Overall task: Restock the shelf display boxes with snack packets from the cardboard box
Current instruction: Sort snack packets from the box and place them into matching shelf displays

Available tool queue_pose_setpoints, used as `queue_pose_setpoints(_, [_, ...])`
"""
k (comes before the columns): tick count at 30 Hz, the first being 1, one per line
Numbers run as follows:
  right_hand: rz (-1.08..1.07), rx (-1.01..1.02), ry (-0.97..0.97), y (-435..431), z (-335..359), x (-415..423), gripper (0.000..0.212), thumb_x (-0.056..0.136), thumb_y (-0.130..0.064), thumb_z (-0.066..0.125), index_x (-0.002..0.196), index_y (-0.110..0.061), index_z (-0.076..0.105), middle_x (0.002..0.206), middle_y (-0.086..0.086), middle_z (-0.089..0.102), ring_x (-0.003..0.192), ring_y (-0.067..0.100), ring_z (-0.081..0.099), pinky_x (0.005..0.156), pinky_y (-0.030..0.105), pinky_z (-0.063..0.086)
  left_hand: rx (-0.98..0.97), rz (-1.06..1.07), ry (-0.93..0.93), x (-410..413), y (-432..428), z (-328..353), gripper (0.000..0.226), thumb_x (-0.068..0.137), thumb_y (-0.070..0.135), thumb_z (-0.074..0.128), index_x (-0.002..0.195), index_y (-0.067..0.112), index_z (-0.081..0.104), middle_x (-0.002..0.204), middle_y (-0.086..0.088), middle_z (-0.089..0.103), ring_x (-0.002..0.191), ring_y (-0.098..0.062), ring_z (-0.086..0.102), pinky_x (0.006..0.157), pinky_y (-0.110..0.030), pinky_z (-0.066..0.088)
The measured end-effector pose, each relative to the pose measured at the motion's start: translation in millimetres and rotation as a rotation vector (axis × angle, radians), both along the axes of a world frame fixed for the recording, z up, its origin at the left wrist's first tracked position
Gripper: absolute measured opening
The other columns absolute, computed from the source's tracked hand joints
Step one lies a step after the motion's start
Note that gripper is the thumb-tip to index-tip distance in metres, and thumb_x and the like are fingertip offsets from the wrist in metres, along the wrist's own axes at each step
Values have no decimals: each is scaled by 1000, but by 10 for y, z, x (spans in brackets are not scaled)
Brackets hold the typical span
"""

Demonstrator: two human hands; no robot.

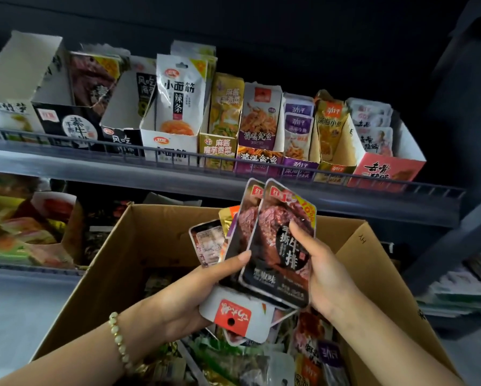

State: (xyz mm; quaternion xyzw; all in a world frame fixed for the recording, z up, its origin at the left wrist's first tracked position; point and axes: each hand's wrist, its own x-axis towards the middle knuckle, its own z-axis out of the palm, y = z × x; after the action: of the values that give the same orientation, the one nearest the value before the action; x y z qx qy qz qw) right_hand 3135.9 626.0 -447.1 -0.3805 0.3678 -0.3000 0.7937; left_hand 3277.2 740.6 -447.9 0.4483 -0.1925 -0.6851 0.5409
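Dark glossy beef-steak packets (281, 246), red logo, fanned upright.

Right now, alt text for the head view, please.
Both hands hold a fan of snack packets over an open cardboard box of mixed packets: the left hand grips them from below, the right hand holds the front dark beef packet. Behind, a shelf carries display boxes.

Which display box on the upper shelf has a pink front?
The pink display box at the far right end; the other fronts are white, black, yellow, orange or purple.
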Motion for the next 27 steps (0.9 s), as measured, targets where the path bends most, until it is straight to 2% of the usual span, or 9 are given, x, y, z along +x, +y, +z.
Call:
queue_pose_setpoints(3, [-60, -21, 6, -57, 46, -48, 37, 80, -31, 64, 111, -10, 66, 105, 12, 73, 91, 28, 72, 81, 42, 52, -33, 134, -29, 31, -39, -11, 34, 69, 26, 65, 100, 11, 67, 91, -15, 75, 67, -25, 73, 59, -33, 61])
queue_pose_setpoints(6, [-102, -57, -12, -102, 94, -91, 34, 78, -30, 65, 106, -12, 68, 104, 10, 73, 90, 26, 72, 82, 43, 51, -63, 232, -103, 102, -75, -10, 40, 70, 27, 66, 107, 12, 66, 98, -15, 74, 70, -25, 72, 60, -35, 60])
queue_pose_setpoints(10, [-100, -141, 30, -97, 102, -108, 38, 74, -28, 67, 109, -12, 65, 103, 10, 74, 88, 26, 72, 75, 39, 52, -109, 339, -185, 166, -94, -15, 34, 73, 30, 65, 103, 14, 67, 94, -8, 76, 78, -22, 74, 63, -31, 60])
queue_pose_setpoints(14, [-149, -207, 55, -6, -4, -36, 34, 80, -25, 68, 112, -15, 62, 101, 8, 74, 89, 24, 72, 69, 36, 55, -144, 309, -237, 90, -72, -38, 22, 85, 27, 60, 104, 16, 65, 92, -4, 76, 78, -20, 74, 59, -27, 59])
queue_pose_setpoints(20, [-200, -334, 67, 101, -115, 74, 27, 88, -21, 64, 114, -20, 58, 103, 0, 74, 91, 16, 72, 63, 27, 57, -194, 177, -355, 21, -62, -79, 37, 66, 12, 73, 103, 14, 64, 94, -6, 76, 84, -23, 73, 64, -29, 59])
queue_pose_setpoints(22, [-188, -328, 68, 76, -118, 76, 37, 83, -20, 67, 118, -22, 54, 108, 2, 72, 93, 15, 71, 70, 30, 56, -181, 152, -341, 47, -67, -88, 41, 65, 10, 73, 105, 13, 62, 95, -8, 76, 84, -26, 73, 65, -31, 59])
queue_pose_setpoints(24, [-150, -365, 86, -24, -80, 25, 64, 73, -18, 73, 129, -28, 44, 109, 1, 69, 95, 12, 69, 82, 35, 53, -183, 126, -337, 78, -64, -81, 44, 66, 9, 73, 108, 12, 61, 96, -9, 75, 85, -27, 73, 64, -32, 59])
queue_pose_setpoints(26, [-46, -518, 175, -163, 13, -78, 83, 70, -14, 76, 137, -40, 34, 101, -6, 68, 94, 1, 67, 87, 30, 51, -199, 101, -352, 116, -64, -62, 44, 65, 8, 72, 107, 11, 61, 96, -10, 75, 85, -27, 73, 65, -32, 59])
queue_pose_setpoints(27, [25, -570, 228, -229, 62, -130, 83, 70, -14, 76, 137, -42, 35, 101, -7, 67, 95, -1, 66, 85, 28, 51, -208, 88, -365, 139, -65, -48, 42, 65, 7, 73, 106, 11, 62, 96, -10, 75, 85, -26, 73, 66, -32, 59])
